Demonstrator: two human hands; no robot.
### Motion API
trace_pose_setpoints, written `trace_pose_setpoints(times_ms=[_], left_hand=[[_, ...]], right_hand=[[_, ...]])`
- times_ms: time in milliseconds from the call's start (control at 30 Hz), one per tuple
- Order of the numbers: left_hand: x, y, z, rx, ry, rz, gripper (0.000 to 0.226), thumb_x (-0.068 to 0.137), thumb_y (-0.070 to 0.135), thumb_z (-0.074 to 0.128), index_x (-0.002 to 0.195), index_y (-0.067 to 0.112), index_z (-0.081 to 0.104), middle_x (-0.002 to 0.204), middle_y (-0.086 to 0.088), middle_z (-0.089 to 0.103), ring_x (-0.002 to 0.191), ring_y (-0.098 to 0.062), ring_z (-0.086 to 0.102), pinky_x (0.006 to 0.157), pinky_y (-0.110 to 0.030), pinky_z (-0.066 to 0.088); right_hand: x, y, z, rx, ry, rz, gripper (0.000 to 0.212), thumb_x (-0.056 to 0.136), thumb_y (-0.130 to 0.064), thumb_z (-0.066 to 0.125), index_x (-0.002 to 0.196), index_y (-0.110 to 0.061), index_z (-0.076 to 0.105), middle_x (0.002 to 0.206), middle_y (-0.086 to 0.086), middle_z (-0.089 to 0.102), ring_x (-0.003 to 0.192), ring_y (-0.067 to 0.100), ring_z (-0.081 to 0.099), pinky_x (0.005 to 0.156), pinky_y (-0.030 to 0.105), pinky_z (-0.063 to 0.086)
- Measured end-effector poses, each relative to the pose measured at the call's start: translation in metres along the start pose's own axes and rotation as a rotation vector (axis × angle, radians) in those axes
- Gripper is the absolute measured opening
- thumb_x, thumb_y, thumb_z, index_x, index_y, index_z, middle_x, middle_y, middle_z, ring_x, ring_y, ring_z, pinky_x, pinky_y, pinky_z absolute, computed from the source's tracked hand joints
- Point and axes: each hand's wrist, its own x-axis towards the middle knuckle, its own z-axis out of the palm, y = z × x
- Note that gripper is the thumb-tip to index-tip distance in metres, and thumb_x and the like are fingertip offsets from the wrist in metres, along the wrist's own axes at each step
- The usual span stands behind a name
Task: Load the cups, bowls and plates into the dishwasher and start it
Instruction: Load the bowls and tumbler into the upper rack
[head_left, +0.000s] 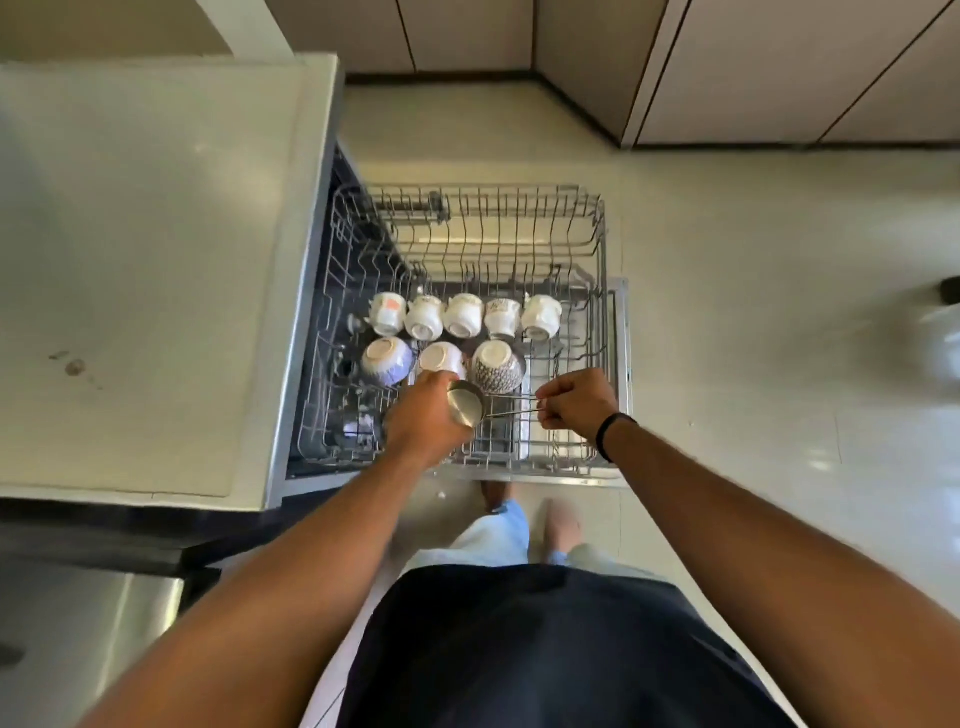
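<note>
Loading is under way, and the step in hand looks to be seating a steel cup (466, 409) in the pulled-out rack (597, 244) of the dishwasher (311, 291); the left hand (423, 415) grips the cup from its nine o'clock side, mouth turned toward three o'clock, just above the wires near the rack's six o'clock edge; the right hand (574, 402), fingers curled, pinches a thin wire tine (511, 404) that runs from the cup toward three o'clock, apparently steadying or folding it to make room.

Five white cups (462, 314) already sit upturned in a row across the middle of the rack; three bowls (497, 366) sit upturned just at six o'clock of them, the middle one touching the left hand's knuckles; the twelve o'clock half of the rack holds nothing visible.

Next, I judge, the cup needs turning mouth-down and lowering between the tines beside the patterned bowl, without knocking it; no plates are in view, and starting the machine is not yet possible with the rack out.
</note>
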Motion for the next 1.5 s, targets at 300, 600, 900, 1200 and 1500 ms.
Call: trace_pose_setpoints(times_ms=[300,600,900,1200,1500], left_hand=[[0.041,-0.030,0.087,-0.142,-0.144,-0.051,0.079,0.071,0.023,0.087,0.139,0.017,0.047,0.133,-0.004,0.054,0.118,-0.022,0.056,0.094,-0.038,0.051],[0.059,-0.008,0.136,0.012,-0.224,0.020,0.077,0.073,0.030,0.083,0.139,0.016,0.045,0.132,-0.007,0.053,0.118,-0.028,0.053,0.088,-0.043,0.054],[0.075,-0.005,0.145,0.217,-0.186,0.034,0.070,0.069,0.022,0.088,0.126,0.015,0.048,0.123,-0.009,0.052,0.106,-0.027,0.057,0.079,-0.038,0.056],[0.061,0.014,0.129,0.223,-0.192,0.005,0.075,0.070,0.032,0.088,0.131,0.015,0.048,0.126,-0.009,0.051,0.111,-0.026,0.055,0.075,-0.029,0.047],[0.032,0.063,0.066,0.068,-0.047,-0.043,0.045,0.083,0.040,0.077,0.117,0.019,0.056,0.116,-0.001,0.058,0.097,-0.019,0.059,0.078,-0.036,0.054]], right_hand=[[0.072,0.047,0.030,-0.146,0.158,0.145,0.039,0.083,0.016,0.051,0.061,-0.011,0.068,0.068,0.014,0.067,0.060,0.028,0.065,0.066,0.038,0.060],[0.090,0.073,0.006,-0.394,0.244,0.134,0.033,0.080,0.007,0.054,0.077,-0.017,0.077,0.090,0.009,0.074,0.099,0.032,0.069,0.096,0.035,0.054],[0.098,0.077,0.011,-0.603,-0.046,0.150,0.044,0.088,0.004,0.051,0.129,-0.008,0.063,0.132,0.014,0.060,0.117,0.028,0.060,0.086,0.023,0.044],[0.077,0.063,-0.021,-0.610,-0.157,0.030,0.052,0.091,-0.009,0.061,0.141,-0.018,0.053,0.143,0.007,0.055,0.129,0.026,0.053,0.104,0.032,0.045],[0.032,0.032,-0.088,-0.310,-0.004,-0.079,0.018,0.088,-0.017,0.068,0.105,-0.019,0.071,0.095,0.006,0.073,0.084,0.025,0.071,0.080,0.043,0.061]])
